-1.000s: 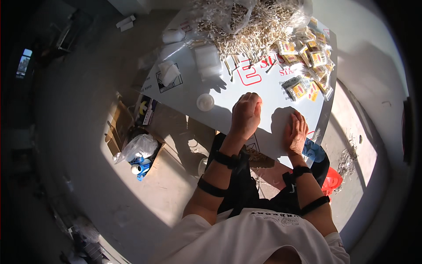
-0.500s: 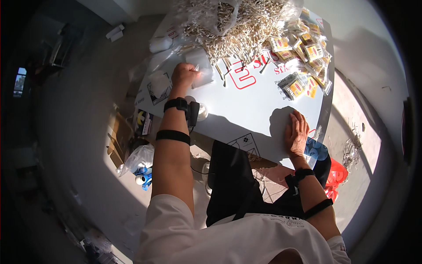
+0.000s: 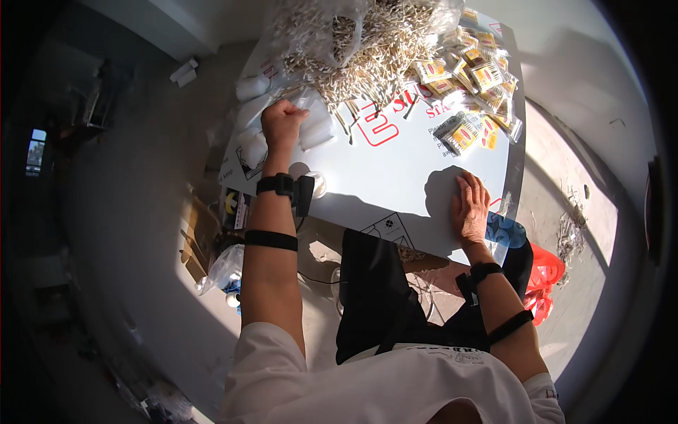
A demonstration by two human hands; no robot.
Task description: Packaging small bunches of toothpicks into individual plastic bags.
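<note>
My left hand [image 3: 282,126] is closed at the left of the table, beside a stack of small clear plastic bags [image 3: 317,131]. What its curled fingers hold, if anything, is hidden. My right hand [image 3: 471,210] rests on the table's near right part, fingers stretched out and apart from the packs. At the far side lies a big heap of cotton swabs [image 3: 385,60], partly under a clear plastic sheet [image 3: 346,35]. To its right are several filled swab packs [image 3: 486,75] with yellow labels; a pack [image 3: 462,136] lies nearer, apart from the heap.
The metal-grey table [image 3: 385,177] carries red and black print. A white round object [image 3: 318,185] stands at its near left edge, and a white roll-like bundle [image 3: 252,87] at the far left. Below are a cardboard box [image 3: 198,240] and a red plastic bag [image 3: 544,275].
My left hand has drawn slightly left and up, away from the clear bags, which show more fully now. My right hand stays resting on the table. The whole view has shifted a little.
</note>
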